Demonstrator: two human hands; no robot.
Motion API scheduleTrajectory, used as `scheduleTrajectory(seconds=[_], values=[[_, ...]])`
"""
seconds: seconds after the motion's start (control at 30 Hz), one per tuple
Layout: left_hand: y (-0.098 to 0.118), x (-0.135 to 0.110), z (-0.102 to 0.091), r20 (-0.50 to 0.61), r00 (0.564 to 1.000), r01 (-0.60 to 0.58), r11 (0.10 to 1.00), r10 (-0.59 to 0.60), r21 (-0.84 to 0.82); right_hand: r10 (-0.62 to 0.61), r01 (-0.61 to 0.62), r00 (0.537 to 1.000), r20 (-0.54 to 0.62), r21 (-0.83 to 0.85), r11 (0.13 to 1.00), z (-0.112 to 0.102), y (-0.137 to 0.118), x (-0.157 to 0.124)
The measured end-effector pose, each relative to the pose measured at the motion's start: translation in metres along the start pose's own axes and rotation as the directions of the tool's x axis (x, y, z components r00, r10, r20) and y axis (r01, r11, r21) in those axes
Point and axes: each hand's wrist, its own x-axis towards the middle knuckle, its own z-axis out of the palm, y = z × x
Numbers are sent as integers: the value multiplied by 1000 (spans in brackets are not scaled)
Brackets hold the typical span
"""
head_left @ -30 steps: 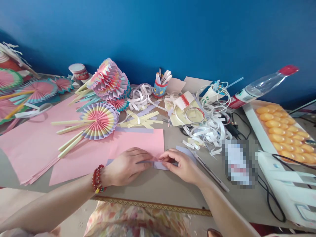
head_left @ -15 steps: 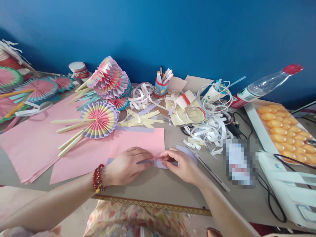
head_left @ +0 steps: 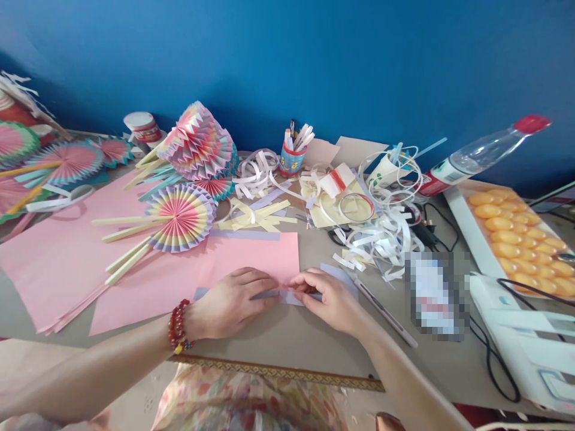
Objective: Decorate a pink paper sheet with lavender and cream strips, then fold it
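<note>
My left hand [head_left: 229, 302], with a red bead bracelet at the wrist, presses its curled fingers on a narrow lavender paper strip [head_left: 287, 296] near the table's front edge. My right hand [head_left: 327, 299] pinches the same strip from the right, fingertips almost meeting those of the left. The strip lies partly over a pink paper sheet [head_left: 256, 254]. Both hands hide most of the strip.
Pleated round paper fans [head_left: 182, 218] with stick handles lie at the left on pink sheets. White paper curls [head_left: 381, 239], a pen cup [head_left: 291, 160], a tape ring [head_left: 356, 208], a plastic bottle [head_left: 476, 157], a tray of orange pieces [head_left: 512, 233], cables and a white device [head_left: 525, 341] crowd the back and right.
</note>
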Motion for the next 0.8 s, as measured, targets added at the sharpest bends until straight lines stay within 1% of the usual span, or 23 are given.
scheduleTrajectory(seconds=[0.43,0.8], values=[[0,0,2,-14,1000,-2,1000,3,23,-11,10,1000,-20,-29,1000,-1,-3,1],[2,2,1,-14,1000,9,999,-8,40,-25,23,1000,-18,-91,996,-1,-4,2]])
